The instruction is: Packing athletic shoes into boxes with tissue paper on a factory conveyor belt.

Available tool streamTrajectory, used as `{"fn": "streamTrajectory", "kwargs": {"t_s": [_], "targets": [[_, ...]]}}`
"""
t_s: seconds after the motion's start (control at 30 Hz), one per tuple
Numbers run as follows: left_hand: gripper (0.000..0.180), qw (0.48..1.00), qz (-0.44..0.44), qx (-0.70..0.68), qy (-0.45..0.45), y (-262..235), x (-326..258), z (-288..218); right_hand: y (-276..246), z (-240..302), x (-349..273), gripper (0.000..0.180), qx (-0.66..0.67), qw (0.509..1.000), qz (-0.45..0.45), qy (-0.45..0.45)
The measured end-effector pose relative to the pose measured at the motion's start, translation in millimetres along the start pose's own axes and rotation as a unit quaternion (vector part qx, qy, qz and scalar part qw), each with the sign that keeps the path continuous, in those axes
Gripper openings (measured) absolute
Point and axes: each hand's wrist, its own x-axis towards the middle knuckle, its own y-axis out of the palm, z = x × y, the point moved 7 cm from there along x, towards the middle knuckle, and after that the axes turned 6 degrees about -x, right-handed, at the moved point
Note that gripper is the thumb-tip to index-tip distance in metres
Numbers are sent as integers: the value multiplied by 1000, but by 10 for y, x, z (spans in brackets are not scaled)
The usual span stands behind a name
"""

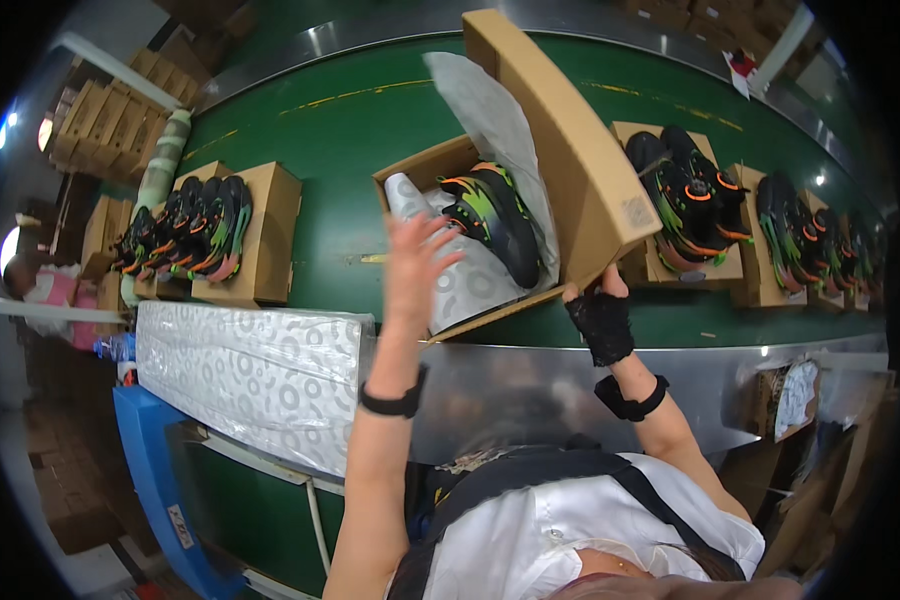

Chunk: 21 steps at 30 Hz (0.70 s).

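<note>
An opened brown shoebox (540,296) sits in front of me with its lid (595,170) tipped up on the right side. In it a black sneaker with green and orange parts (498,222) lies on grey patterned tissue paper (470,285). A loose sheet of that tissue rises above the shoe at the back. My left hand (417,262), slightly blurred, hovers over the box's left side with fingers spread and nothing in them. My right hand (602,318), in a black fingerless glove, pinches the near lower corner of the lid.
The green conveyor belt (340,150) carries more sneakers on boxes (260,235) at left and other sneakers (685,200) at right. A plastic-wrapped stack of patterned tissue (255,370) stands at the metal edge (530,400). Another person (55,285) is at far left.
</note>
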Motion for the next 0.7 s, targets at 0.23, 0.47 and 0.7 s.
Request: {"fn": "streamTrajectory", "kwargs": {"t_s": [0.23, 0.47, 0.7], "targets": [[23, 976, 42, 161, 141, 943, 587, 676, 118, 115, -313, 44, -89, 992, 26, -87], [30, 985, -143, -93, -21, 261, -662, 794, -113, -154, -147, 52, 126, 988, -79, -37], [41, 965, -256, 40, -35, -1364, -1011, 426, 769, 350, -329, 70, -323, 903, 112, -259]]}}
